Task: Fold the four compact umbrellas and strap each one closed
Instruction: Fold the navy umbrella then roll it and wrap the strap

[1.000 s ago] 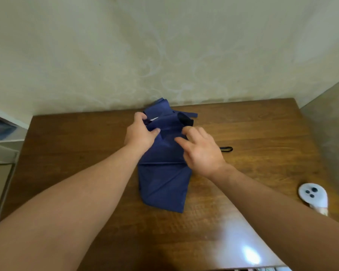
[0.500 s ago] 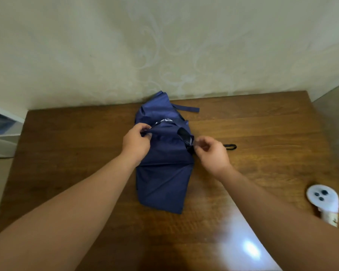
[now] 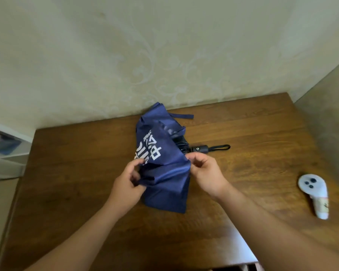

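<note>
Wooden table (image 3: 70,173) against patterned wall, one navy umbrella (image 3: 164,184) with white lettering near its far edge, black handle pointing right, left hand (image 3: 127,184) and right hand (image 3: 205,173) each pinching its loose canopy, one white controller (image 3: 313,194) by right edge.

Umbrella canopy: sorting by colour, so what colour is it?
Navy blue canopy with white lettering, head view.

Smooth navy cloth umbrella (image 3: 164,173), matt black plastic handle (image 3: 199,149), glossy grained wood table (image 3: 76,173).
</note>
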Demonstrator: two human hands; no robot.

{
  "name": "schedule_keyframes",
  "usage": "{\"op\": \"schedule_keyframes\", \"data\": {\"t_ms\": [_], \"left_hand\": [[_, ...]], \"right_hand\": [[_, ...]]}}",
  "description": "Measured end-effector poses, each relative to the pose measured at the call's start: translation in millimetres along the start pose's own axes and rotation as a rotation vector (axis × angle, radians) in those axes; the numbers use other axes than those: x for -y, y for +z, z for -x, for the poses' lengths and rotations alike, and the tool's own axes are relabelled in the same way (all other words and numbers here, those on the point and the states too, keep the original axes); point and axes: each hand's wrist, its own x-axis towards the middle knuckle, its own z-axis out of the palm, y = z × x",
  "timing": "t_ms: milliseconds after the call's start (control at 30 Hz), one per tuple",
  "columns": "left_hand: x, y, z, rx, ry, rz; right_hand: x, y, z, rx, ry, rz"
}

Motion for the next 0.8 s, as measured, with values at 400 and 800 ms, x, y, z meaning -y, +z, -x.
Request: {"op": "schedule_keyframes", "data": {"t_ms": [400,800], "left_hand": [[-69.3,-3.6,41.1,-0.125,0.741,-0.555],[-75.2,57.8,7.1,0.402,0.506,-0.989]], "right_hand": [[-45.8,14.1,100.5,0.085,0.02,0.293],[-41.5,19.5,108.3,-0.198,0.304,-0.556]]}}
